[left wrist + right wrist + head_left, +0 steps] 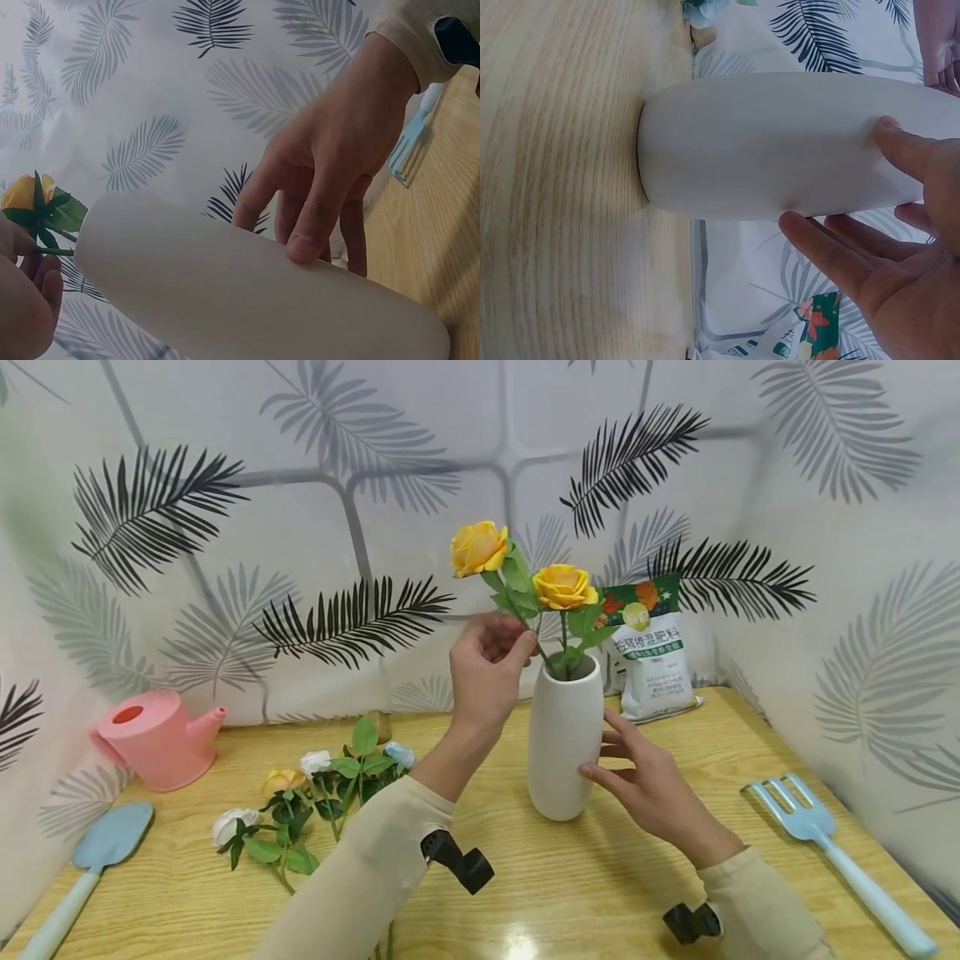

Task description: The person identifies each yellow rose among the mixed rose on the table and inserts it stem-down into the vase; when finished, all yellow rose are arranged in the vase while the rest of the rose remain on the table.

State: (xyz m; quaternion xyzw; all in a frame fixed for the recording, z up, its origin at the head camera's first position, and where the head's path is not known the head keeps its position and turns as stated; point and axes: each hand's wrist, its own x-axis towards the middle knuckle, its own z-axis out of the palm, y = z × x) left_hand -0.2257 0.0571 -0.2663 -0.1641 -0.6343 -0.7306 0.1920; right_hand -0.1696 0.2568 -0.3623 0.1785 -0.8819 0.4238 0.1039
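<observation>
A tall white vase [566,739] stands upright on the wooden table [517,877]. One yellow rose [564,587] rises from its mouth on a leafy stem. Left of it, a second yellow rose [478,548] leans outward, its stem running down into the vase opening. My left hand [487,672] pinches this leaning stem between thumb and fingers, just above the rim. On the vase's right side, my right hand [648,777] holds the body, thumb on the front and fingers toward the back. The right wrist view shows that thumb and the fingertips [791,220] against the white surface.
Loose artificial flowers, including a white rose [234,827] and a yellow one [283,781], lie left of the vase. A pink watering can [161,739] and blue trowel [112,837] are farther left. Behind the vase stands a fertilizer bag [652,664]; a blue hand fork [813,827] lies right.
</observation>
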